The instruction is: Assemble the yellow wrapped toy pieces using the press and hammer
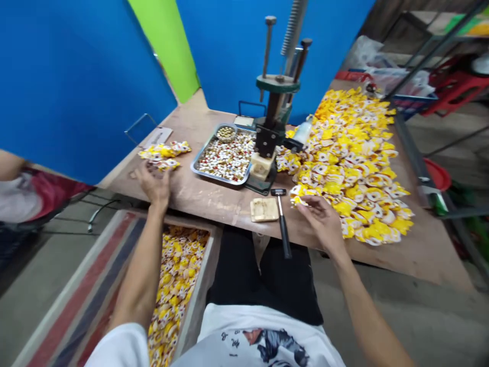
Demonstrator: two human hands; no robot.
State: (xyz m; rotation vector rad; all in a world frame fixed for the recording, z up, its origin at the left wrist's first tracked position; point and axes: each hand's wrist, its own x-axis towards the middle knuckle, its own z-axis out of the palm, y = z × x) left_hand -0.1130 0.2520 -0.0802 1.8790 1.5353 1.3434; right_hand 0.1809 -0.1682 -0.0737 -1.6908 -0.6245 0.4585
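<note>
My left hand (153,186) is at the table's left side, fingers apart, beside a small group of yellow-and-white molded pieces (162,151). Whether its fingertips touch the nearest piece I cannot tell. Between the thumb and fingers of my right hand (323,219) is a yellow-and-white molded piece (300,200), at the edge of a large heap of similar pieces (351,173). A hammer (283,229) with a black handle lies just left of that hand, its handle jutting over the table edge. Next to the hammer is a pale square block (264,209).
A hand press (269,120) stands mid-table over a light block. Beside it, a metal tray (194,167) holds many small white and red parts and a round dish (226,133) of brass-coloured pieces. Below left, a crate (208,255) contains more yellow-and-white pieces. Another person's arm (11,165) shows at far left.
</note>
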